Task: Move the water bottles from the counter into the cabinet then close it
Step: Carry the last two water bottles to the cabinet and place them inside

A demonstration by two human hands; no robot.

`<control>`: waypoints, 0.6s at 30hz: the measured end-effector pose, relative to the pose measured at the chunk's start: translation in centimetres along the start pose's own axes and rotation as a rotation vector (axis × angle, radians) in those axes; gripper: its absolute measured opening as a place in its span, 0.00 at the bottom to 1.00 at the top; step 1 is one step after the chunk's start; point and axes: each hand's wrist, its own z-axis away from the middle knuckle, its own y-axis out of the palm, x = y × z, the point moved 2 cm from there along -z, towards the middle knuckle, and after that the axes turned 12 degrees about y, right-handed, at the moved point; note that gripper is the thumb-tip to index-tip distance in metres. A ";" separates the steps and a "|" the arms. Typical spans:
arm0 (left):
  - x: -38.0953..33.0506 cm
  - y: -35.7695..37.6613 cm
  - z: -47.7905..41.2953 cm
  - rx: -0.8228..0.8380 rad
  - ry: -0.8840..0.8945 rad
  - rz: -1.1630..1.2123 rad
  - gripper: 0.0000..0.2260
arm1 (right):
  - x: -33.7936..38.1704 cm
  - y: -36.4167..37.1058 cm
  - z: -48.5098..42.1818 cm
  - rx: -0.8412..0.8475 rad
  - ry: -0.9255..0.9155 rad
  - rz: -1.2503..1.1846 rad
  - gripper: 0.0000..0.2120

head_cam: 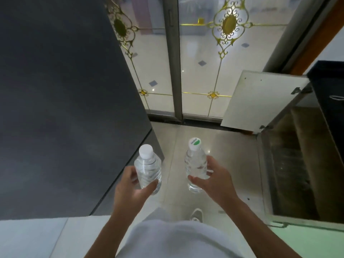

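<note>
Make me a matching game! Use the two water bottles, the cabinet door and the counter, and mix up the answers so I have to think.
Things:
1. white-capped bottle
2. green-capped bottle
3. cabinet door
4. counter

Matches:
A. swung open
B. held in the right hand
C. dark grey
D. held in the left hand

Pairs: 1-D, 2-B, 3-A, 4-C

You get daylight glowing through the far glass door point(201, 62), small glare spots on the floor tiles point(232, 155), a dim counter point(65, 108) at left, and soft wide-angle bending at the edges.
</note>
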 end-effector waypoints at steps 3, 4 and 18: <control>-0.3 0.8 -4.2 0.012 0.004 0.022 0.21 | 1.8 -0.4 -4.0 -0.005 0.021 -0.027 0.29; -0.4 1.2 -5.7 0.035 0.010 0.036 0.21 | 1.9 -0.6 -5.1 -0.015 0.040 -0.048 0.28; -5.7 17.8 -27.4 0.747 0.367 -0.055 0.24 | -2.0 -6.7 -6.6 -0.613 0.579 -0.264 0.20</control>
